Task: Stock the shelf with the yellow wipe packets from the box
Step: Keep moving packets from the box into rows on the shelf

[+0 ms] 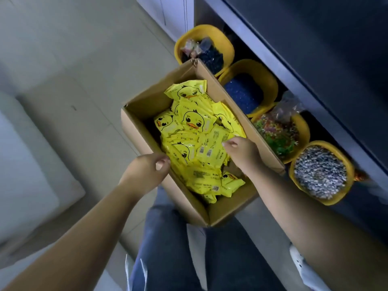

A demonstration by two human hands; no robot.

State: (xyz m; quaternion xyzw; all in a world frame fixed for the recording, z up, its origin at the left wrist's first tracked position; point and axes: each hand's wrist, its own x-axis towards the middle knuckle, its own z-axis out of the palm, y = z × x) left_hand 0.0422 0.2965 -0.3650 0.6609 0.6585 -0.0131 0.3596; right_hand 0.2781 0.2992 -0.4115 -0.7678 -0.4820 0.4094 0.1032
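Both hands reach down into an open cardboard box (138, 124) that holds a loose heap of yellow wipe packets (195, 133), most printed with a duck face, some turned to show their barcoded backs. The left hand (147, 171) sits at the box's near left wall with its fingers curled under and the thumb drawn in toward them; it appears to be pinching the edge of a packet right at the cardboard rim, though the fingertips are tucked away and the exact hold cannot be seen. The right hand (241, 152) lies over the right side of the heap, back of the hand up, fingers bent down into the packets and close together, thumb tip showing at the left; whether it has actually closed on a packet cannot be told from here. The box rests on the floor just in front of the person's legs in blue jeans (172, 248). Just beside the box's far right wall, on a low dark shelf (315, 85), stands a row of four yellow tubs: one with dark pieces and small wrapped items (204, 47), one with blue granules (247, 89), one with multicoloured bits under a clear bag (279, 133), and one with grey-white pebbles (319, 171). The right forearm crosses the box's right wall. Pale floor tiles (73, 59) lie to the left.
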